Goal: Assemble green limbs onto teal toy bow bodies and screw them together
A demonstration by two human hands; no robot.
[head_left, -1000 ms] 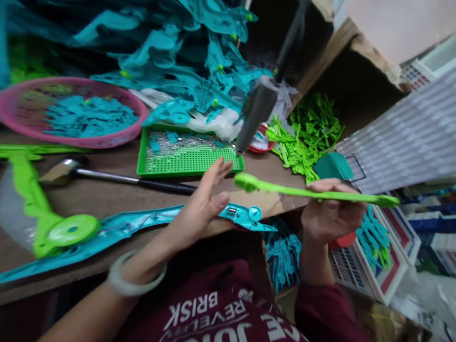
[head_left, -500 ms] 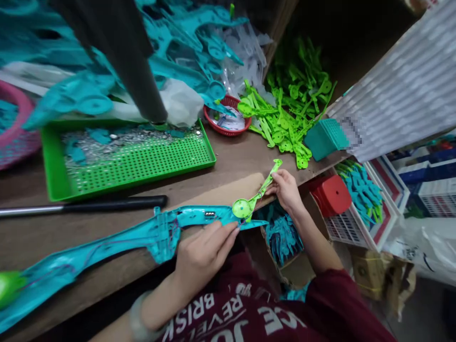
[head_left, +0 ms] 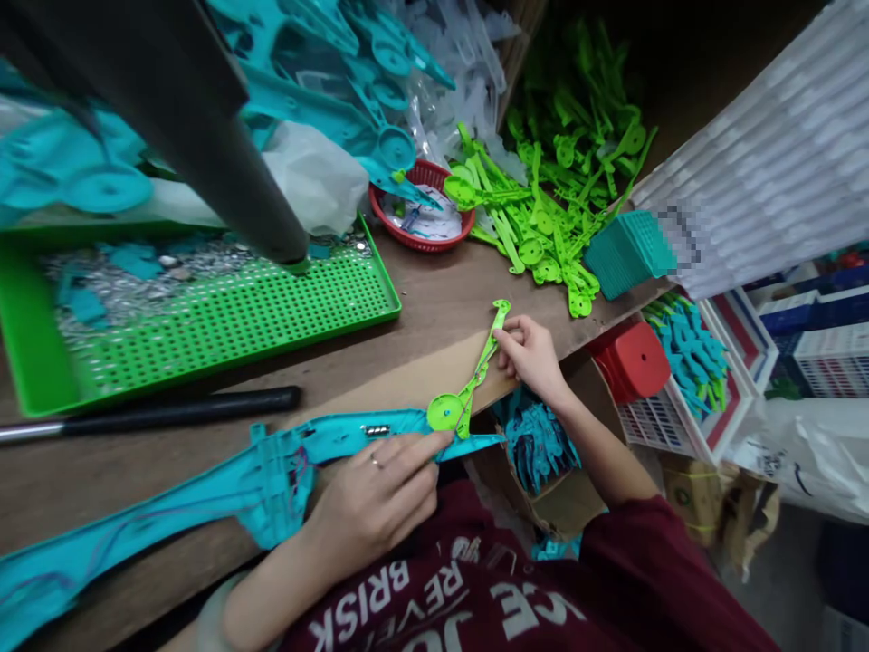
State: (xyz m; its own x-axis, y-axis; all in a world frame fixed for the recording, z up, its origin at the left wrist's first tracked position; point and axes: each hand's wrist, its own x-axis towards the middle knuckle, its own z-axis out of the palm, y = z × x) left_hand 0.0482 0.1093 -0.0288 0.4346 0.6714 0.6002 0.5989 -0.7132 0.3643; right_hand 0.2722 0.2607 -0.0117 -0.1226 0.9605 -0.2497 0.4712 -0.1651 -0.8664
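Note:
A long blue plastic shell [head_left: 196,493] with thin wires inside lies along the table's front edge. Over its right end sits the round end of a lime-green part [head_left: 446,412], whose arm slants up to the right. My right hand [head_left: 529,358] pinches that arm near its upper end. Bent over the shell's right end, my left hand [head_left: 386,489] presses its fingertips at the shell beside the green disc. Whatever is under those fingertips is too small to tell.
A green tray [head_left: 237,317] of small metal pieces and a black-handled rod [head_left: 204,409] lie left. Behind are a red basket [head_left: 424,240], lime-green parts [head_left: 543,217] and blue shells [head_left: 326,109]. Boxed blue parts [head_left: 539,444] and a red stool [head_left: 631,358] stand right. A dark pole [head_left: 224,154] crosses upper left.
The view has shifted, so the tray and rod appear larger and further left. The green part's arm stands a little steeper, with my right hand still on it. My left hand remains at the shell.

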